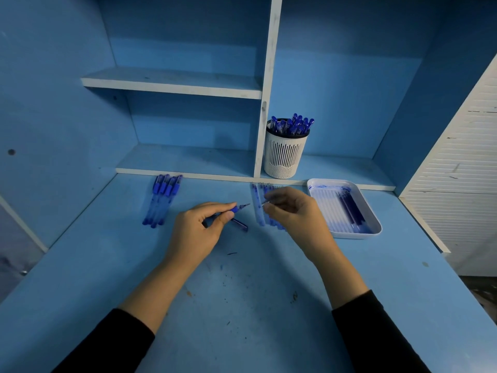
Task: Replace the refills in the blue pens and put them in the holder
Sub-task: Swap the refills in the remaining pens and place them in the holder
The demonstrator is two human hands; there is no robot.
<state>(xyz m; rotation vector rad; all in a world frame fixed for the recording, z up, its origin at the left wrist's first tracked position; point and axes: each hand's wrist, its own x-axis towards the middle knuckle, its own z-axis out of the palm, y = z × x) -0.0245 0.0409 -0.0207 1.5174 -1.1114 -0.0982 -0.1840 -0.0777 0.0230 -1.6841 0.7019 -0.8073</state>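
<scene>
left hand (200, 227) grips a blue pen (236, 208), tip toward 3 o'clock — right hand (290, 211) pinches a refill tip (265, 202) beside it. pen holder (285, 157) sits at 1 o'clock.

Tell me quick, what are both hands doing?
Left hand: holding a blue pen.
Right hand: pinching a small thin piece, maybe a refill.

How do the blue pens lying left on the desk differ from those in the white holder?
The loose blue pens lie flat, side by side, on the blue desk; the holder pens stand upright, bunched, in the white slotted holder. Loose pens are few; holder pens many. Both sets are blue.
</scene>
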